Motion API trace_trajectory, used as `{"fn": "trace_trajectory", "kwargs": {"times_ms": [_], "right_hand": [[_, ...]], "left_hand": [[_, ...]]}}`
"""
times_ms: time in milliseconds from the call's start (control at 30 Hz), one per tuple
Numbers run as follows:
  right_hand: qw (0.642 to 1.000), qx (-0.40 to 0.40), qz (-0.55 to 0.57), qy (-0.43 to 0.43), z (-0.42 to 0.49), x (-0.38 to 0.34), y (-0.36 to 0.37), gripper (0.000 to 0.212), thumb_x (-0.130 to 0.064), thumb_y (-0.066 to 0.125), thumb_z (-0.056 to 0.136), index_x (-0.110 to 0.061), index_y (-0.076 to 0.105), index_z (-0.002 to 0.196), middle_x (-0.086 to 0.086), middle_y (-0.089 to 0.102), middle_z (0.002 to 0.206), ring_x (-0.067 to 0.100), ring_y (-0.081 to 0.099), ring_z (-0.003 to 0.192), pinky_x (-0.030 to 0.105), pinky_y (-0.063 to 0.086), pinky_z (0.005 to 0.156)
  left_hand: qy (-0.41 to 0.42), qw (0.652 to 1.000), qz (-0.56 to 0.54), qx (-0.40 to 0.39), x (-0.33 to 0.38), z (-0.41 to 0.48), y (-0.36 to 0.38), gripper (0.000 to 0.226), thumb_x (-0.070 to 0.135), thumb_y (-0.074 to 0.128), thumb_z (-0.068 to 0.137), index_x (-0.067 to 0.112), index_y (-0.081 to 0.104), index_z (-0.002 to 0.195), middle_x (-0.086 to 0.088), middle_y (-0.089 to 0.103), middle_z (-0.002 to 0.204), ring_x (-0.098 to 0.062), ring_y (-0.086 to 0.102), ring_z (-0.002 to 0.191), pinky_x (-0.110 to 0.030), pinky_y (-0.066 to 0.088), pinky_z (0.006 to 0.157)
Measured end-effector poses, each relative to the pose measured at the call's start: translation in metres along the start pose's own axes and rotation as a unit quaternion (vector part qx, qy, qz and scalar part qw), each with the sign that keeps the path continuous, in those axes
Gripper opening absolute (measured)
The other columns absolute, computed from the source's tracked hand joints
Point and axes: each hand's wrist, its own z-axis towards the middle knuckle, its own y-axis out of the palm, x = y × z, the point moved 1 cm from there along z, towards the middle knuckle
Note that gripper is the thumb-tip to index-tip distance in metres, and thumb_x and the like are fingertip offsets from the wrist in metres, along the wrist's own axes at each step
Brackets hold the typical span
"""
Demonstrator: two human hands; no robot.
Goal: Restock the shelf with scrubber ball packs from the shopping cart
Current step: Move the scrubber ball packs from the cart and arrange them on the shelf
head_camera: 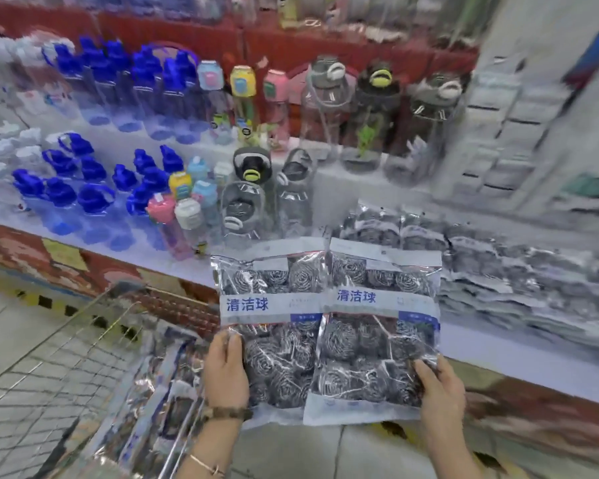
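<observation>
I hold two scrubber ball packs side by side in front of the shelf edge. My left hand [226, 369] grips the lower left side of the left pack [274, 305], a clear bag of steel scrubber balls with a white band and blue lettering. My right hand [441, 392] grips the lower right corner of the right pack [381, 302], which overlaps the left one slightly. More packs of the same kind [498, 271] lie stacked on the white shelf [498, 354] behind and to the right. The wire shopping cart [94, 340] at lower left holds more packs [159, 392].
Water bottles with blue lids [94, 188] fill the shelf's left part, with pastel bottles [184, 209] and grey-lidded jugs [249, 188] beside them. A higher shelf holds more bottles [329, 98]. White boxed goods [509, 126] stand at the right. Tiled floor lies below.
</observation>
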Motion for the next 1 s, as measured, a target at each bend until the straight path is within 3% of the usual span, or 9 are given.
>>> {"fn": "trace_trajectory", "kwargs": {"times_ms": [67, 133, 300, 367, 500, 667, 767, 933, 1000], "right_hand": [[0.999, 0.023, 0.021, -0.016, 0.007, -0.008, -0.033, 0.016, -0.004, 0.055, 0.090, -0.014, 0.063, 0.080, -0.006, 0.062, 0.069, 0.019, 0.051, 0.075, 0.025, 0.047, 0.063], [0.997, 0.053, 0.009, -0.052, 0.014, -0.013, -0.067, 0.021, -0.019, 0.058, 0.087, -0.011, 0.056, 0.067, -0.009, 0.050, 0.053, 0.012, 0.044, 0.062, 0.029, 0.036, 0.058], [0.984, 0.149, -0.029, -0.094, 0.036, -0.031, -0.152, 0.029, -0.016, 0.054, 0.093, -0.008, 0.050, 0.066, -0.008, 0.040, 0.054, 0.011, 0.034, 0.056, 0.024, 0.027, 0.057], [0.980, 0.174, -0.045, -0.081, 0.043, -0.031, -0.186, 0.032, -0.017, 0.054, 0.093, -0.010, 0.047, 0.062, -0.010, 0.038, 0.049, 0.012, 0.032, 0.053, 0.028, 0.025, 0.053], [0.971, 0.227, -0.034, -0.060, 0.052, -0.029, -0.248, 0.023, -0.018, 0.054, 0.094, -0.015, 0.057, 0.071, 0.005, 0.054, 0.065, 0.021, 0.048, 0.065, 0.032, 0.039, 0.064], [0.958, 0.279, 0.002, -0.066, 0.054, -0.030, -0.312, 0.029, -0.017, 0.055, 0.093, 0.002, 0.054, 0.071, 0.012, 0.050, 0.063, 0.020, 0.046, 0.057, 0.018, 0.036, 0.043], [0.951, 0.301, 0.040, -0.066, 0.055, -0.033, -0.339, 0.027, -0.016, 0.055, 0.093, 0.004, 0.053, 0.075, 0.012, 0.050, 0.065, 0.015, 0.050, 0.055, 0.020, 0.041, 0.044], [0.934, 0.344, 0.054, -0.075, 0.072, -0.029, -0.374, 0.032, -0.016, 0.054, 0.094, 0.013, 0.049, 0.081, 0.025, 0.045, 0.068, 0.023, 0.050, 0.067, 0.035, 0.044, 0.060], [0.925, 0.369, 0.056, -0.078, 0.084, -0.030, -0.386, 0.030, -0.015, 0.055, 0.093, 0.007, 0.051, 0.072, 0.026, 0.046, 0.063, 0.017, 0.048, 0.061, 0.029, 0.041, 0.061]], "left_hand": [[-0.001, 0.999, -0.004, -0.034, 0.011, -0.016, 0.033, 0.022, 0.016, 0.042, 0.096, 0.021, 0.051, 0.076, 0.000, 0.048, 0.067, -0.014, 0.042, 0.059, -0.016, 0.036, 0.051], [0.009, 0.998, 0.004, -0.061, 0.017, -0.031, 0.065, 0.019, 0.020, 0.042, 0.096, 0.015, 0.054, 0.081, -0.003, 0.051, 0.068, -0.019, 0.044, 0.060, -0.025, 0.036, 0.053], [0.019, 0.993, 0.014, -0.114, 0.039, -0.077, 0.144, 0.029, 0.024, 0.044, 0.095, 0.005, 0.061, 0.109, -0.013, 0.063, 0.099, -0.030, 0.057, 0.093, -0.041, 0.045, 0.083], [0.028, 0.990, 0.007, -0.137, 0.049, -0.098, 0.172, 0.030, 0.024, 0.043, 0.095, 0.001, 0.061, 0.104, -0.018, 0.063, 0.097, -0.035, 0.057, 0.093, -0.040, 0.044, 0.079], [0.057, 0.982, -0.005, -0.181, 0.067, -0.138, 0.223, 0.026, 0.021, 0.042, 0.096, 0.001, 0.060, 0.095, -0.015, 0.060, 0.085, -0.030, 0.053, 0.077, -0.035, 0.042, 0.066], [0.079, 0.969, -0.013, -0.233, 0.083, -0.176, 0.275, 0.025, 0.017, 0.043, 0.096, -0.002, 0.059, 0.094, -0.017, 0.061, 0.089, -0.034, 0.054, 0.084, -0.037, 0.039, 0.068], [0.079, 0.960, -0.023, -0.268, 0.096, -0.195, 0.300, 0.024, 0.017, 0.042, 0.096, 0.000, 0.060, 0.094, -0.013, 0.058, 0.086, -0.029, 0.052, 0.079, -0.029, 0.033, 0.064], [0.068, 0.949, -0.011, -0.306, 0.113, -0.213, 0.348, 0.030, 0.027, 0.043, 0.096, 0.006, 0.063, 0.105, -0.022, 0.063, 0.104, -0.043, 0.055, 0.099, -0.052, 0.046, 0.083], [0.075, 0.945, -0.022, -0.318, 0.123, -0.219, 0.368, 0.026, 0.027, 0.042, 0.096, 0.011, 0.063, 0.096, -0.014, 0.064, 0.094, -0.036, 0.056, 0.089, -0.044, 0.047, 0.076]]}}
